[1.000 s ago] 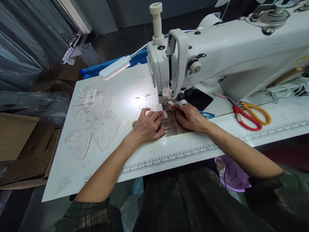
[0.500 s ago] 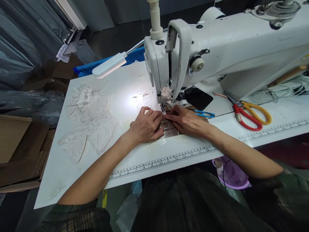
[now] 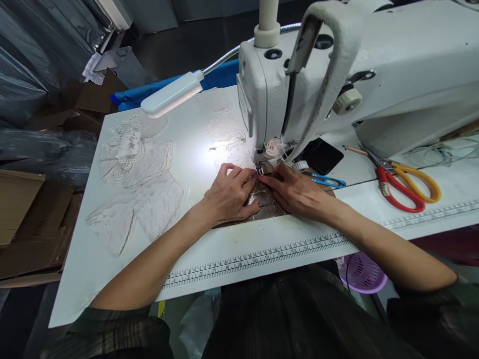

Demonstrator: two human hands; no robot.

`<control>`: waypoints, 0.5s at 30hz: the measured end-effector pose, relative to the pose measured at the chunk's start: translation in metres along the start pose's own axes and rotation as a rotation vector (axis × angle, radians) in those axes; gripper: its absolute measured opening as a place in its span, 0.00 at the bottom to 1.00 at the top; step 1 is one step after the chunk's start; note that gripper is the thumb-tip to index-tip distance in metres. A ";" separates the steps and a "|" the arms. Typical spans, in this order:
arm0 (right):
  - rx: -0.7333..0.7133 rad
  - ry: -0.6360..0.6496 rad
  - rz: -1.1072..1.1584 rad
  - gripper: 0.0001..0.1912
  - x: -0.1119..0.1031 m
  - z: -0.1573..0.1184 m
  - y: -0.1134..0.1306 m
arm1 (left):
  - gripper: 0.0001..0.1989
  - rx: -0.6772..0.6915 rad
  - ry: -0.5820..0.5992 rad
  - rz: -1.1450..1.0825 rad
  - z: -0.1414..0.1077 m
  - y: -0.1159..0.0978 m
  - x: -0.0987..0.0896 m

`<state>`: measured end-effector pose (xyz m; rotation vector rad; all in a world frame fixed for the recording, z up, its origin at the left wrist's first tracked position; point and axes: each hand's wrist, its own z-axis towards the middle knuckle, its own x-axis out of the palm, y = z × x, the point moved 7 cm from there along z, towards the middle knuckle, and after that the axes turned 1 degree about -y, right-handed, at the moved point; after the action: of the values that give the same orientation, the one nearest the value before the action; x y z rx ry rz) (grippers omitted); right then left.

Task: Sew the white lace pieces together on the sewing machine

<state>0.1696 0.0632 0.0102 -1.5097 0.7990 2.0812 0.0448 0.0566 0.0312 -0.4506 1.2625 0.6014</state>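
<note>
At the presser foot [image 3: 264,167] of a white sewing machine [image 3: 262,94], my two hands meet with their fingertips nearly touching. My left hand [image 3: 232,194] lies just left of the foot, fingers bent and pressed together on the edge of white lace fabric [image 3: 234,155], thumb apart. My right hand [image 3: 299,192] comes in from the other side, its index finger and thumb closed at the same edge. Most of the piece under the fingers is hidden. Both hands rest over a brownish, shiny plate [image 3: 267,204]. A pale fabric flower [image 3: 274,147] hangs on the machine head above the foot.
Cut lace pieces [image 3: 140,174] lie on the white table [image 3: 80,264] at left. A lamp [image 3: 174,94] lights the sewing area. Right of my hands are blue thread snips [image 3: 329,180], a black phone [image 3: 322,155] and red-and-yellow scissors [image 3: 402,182]. A printed ruler [image 3: 258,259] runs along the front edge.
My view has shifted closer, so the machine looks larger and further right. Both hands stay at the presser foot with nearly the same finger positions.
</note>
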 end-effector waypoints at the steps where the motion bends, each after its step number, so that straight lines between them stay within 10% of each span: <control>1: 0.003 0.008 0.006 0.22 0.001 0.001 0.000 | 0.21 -0.013 0.010 0.000 0.000 0.001 0.001; 15: 0.121 0.005 0.442 0.18 -0.020 0.007 -0.046 | 0.28 -0.085 0.053 0.048 0.004 0.007 0.008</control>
<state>0.2011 0.1015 0.0217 -1.3655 1.3345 2.2792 0.0449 0.0665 0.0243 -0.5112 1.3042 0.6897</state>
